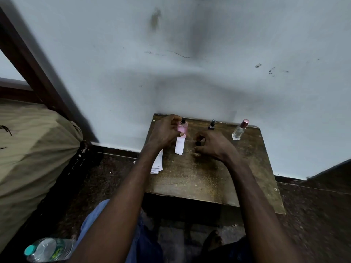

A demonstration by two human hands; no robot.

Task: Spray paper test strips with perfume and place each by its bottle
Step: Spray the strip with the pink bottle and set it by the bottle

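Left hand: left hand (164, 130) grips the pink bottle (182, 128) at the far left of the wooden table (209, 179), fingers wrapped round its left side, thumb at its base.
Right hand: right hand (212, 144) curls over a small black cap (198, 143), pinched at the fingertips, just right of the pink bottle.
Hidden: left side of the pink bottle is covered by the fingers; its black spray head shows bare on top. How firmly the cap is held is hard to make out, since the fingers shade it.
Test strip: white paper strip (179, 145) hangs straight below the pink bottle, its top seemingly held under the left thumb; whether it touches the table I cannot tell.
Spare strips: stack of strips (157, 165) lies on the table's left edge, partly covered by the left forearm.
Other bottles: dark bottle (211, 125) stands right of the pink bottle, partly behind the right hand; clear bottle (239, 130) with a rose cap stands further right, near the table's far right corner.
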